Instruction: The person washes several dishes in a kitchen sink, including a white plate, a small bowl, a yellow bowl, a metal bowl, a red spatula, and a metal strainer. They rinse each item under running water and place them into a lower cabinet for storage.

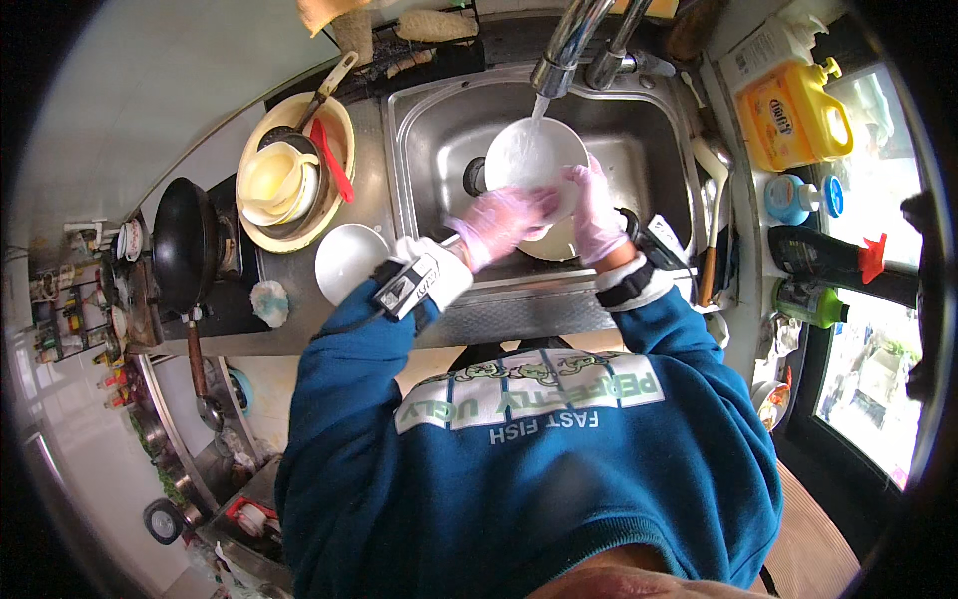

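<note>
Water runs from the chrome faucet (pixel 555 75) into a white bowl (pixel 524 153) above the steel sink (pixel 434 120). My right hand (pixel 599 213), in a thin pink glove, grips the bowl's lower right side. Blurred by motion, my left hand (pixel 505 221) wears a similar glove and lies against the bowl's near side; whether its fingers close on the rim cannot be told. Beneath both hands a pale dish (pixel 552 245) shows in part in the sink. Another white bowl (pixel 350 258) stands on the counter beside my left wrist.
Left of the sink, an oval cream basin (pixel 247 224) holds bowls, a slotted ladle and a red utensil (pixel 333 161). A black wok (pixel 183 247) and a scrubbing pad (pixel 269 303) lie farther left. Cleaning bottles, including a yellow jug (pixel 793 116), line the right ledge.
</note>
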The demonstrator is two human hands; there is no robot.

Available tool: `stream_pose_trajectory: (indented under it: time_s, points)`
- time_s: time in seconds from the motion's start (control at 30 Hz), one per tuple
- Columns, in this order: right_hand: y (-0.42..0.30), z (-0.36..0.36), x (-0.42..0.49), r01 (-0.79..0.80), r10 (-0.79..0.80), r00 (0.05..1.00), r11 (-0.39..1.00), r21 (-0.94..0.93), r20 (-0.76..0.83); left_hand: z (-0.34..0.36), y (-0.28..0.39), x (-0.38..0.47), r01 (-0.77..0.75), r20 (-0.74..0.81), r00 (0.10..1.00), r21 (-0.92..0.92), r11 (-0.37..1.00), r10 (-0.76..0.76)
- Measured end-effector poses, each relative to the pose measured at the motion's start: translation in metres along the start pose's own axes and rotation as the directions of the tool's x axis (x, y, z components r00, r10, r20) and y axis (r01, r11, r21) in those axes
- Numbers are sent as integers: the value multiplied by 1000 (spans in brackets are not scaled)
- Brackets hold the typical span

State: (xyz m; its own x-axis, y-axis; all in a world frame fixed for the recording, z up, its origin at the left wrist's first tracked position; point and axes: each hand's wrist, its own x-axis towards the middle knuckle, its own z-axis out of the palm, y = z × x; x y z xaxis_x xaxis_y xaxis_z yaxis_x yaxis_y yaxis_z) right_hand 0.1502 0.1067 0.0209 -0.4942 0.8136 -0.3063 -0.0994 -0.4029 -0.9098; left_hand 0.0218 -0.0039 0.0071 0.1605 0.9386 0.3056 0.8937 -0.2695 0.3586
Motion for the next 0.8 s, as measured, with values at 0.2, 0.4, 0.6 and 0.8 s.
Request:
stream_pose_trajectory:
  time_s: [0.2, 0.4, 0.6, 0.8]
  points:
    - [14, 11, -9, 21, -20, 999, 999, 24, -42, 11, 10, -4, 387, 167, 912, -44, 921, -375]
    - [-4, -6, 4, -129, 135, 986, 990, -63, 97, 6, -1, -3, 248, 154, 961, -113, 962, -229]
    - [11, 21, -6, -14, 6, 992, 998, -64, -128, 9, 19, 7, 448, 99, 892, -323, 834, -441]
    - [13, -12, 18, -104, 121, 984, 986, -130, 127, 5, -28, -9, 104, 315, 939, 120, 987, -137]
